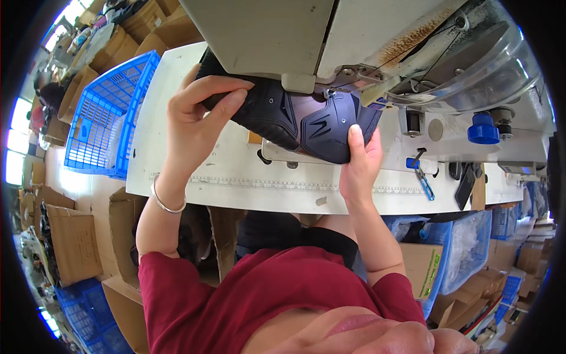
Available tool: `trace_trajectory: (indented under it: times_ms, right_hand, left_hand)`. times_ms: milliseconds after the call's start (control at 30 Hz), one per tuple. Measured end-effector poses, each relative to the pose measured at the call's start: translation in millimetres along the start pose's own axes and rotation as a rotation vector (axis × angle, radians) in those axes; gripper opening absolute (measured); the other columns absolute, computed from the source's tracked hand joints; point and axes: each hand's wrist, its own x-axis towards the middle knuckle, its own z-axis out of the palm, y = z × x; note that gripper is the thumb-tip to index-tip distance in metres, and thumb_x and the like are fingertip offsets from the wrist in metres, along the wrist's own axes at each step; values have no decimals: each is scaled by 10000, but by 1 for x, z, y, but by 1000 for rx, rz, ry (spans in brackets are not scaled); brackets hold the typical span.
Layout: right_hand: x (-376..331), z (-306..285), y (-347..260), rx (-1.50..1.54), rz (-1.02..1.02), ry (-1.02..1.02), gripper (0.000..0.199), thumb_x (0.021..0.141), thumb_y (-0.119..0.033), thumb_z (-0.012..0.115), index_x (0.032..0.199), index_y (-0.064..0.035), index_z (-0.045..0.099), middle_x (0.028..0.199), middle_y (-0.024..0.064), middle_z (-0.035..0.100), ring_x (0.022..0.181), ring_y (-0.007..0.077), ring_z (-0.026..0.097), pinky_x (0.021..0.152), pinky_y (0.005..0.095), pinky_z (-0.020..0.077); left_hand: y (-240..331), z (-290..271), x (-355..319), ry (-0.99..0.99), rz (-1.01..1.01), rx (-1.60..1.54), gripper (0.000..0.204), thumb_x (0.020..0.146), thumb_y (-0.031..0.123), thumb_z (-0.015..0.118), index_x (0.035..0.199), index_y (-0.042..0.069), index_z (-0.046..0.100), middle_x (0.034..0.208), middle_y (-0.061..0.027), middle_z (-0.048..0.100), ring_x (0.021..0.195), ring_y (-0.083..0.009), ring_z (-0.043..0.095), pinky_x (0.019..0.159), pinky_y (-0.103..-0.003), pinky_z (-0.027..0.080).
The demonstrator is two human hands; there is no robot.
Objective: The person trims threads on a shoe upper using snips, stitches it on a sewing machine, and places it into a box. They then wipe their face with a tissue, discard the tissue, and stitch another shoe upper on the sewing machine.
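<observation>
A black shoe upper [321, 128], with moulded panels and small round metal studs, lies under the head of a white sewing machine [253, 35]. My left hand [200, 115] pinches its left part between thumb and bent fingers. At its right end, my right hand [361, 162] grips the edge, thumb on top and fingers underneath. The presser foot [331, 93] stands over the upper's far edge; the needle tip is too small to make out. Part of the upper is hidden behind the machine head.
Right of the upper, blue-handled thread snips [425, 182] and a dark phone-like object [466, 187] lie on the white table [265, 197]. A blue plastic crate [100, 127] stands left of it. Cardboard boxes [73, 242] flank my seat, and a blue bin [466, 253] sits below at right.
</observation>
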Motion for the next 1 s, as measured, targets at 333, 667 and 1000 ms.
trace_trajectory:
  times_ms: [333, 667, 1000]
  right_hand:
    - [-10, -10, 11, 33, 50, -78, 211, 928, -185, 565, 1043, -14, 607, 1016, 23, 628, 914, 71, 566, 845, 237, 436]
    - [-10, 8, 10, -37, -26, 58, 166, 929, -193, 563, 910, -34, 606, 844, -44, 565, 754, 27, 464, 741, 198, 390]
    - [-2, 2, 14, -28, -69, 14, 201, 923, -205, 564, 902, -11, 612, 877, -5, 607, 780, 52, 522, 767, 217, 422]
  left_hand:
    - [-1, 7, 2, 20, 47, -65, 149, 802, -29, 638, 940, 5, 682, 906, -51, 585, 772, -87, 576, 615, -184, 463]
    - [-5, 2, 6, 6, 46, -53, 135, 814, -13, 634, 938, 10, 682, 906, -52, 587, 791, -92, 582, 644, -191, 474]
    - [-2, 6, 7, 31, 58, 3, 132, 816, 14, 638, 939, 24, 684, 895, -60, 619, 778, -99, 602, 633, -197, 481]
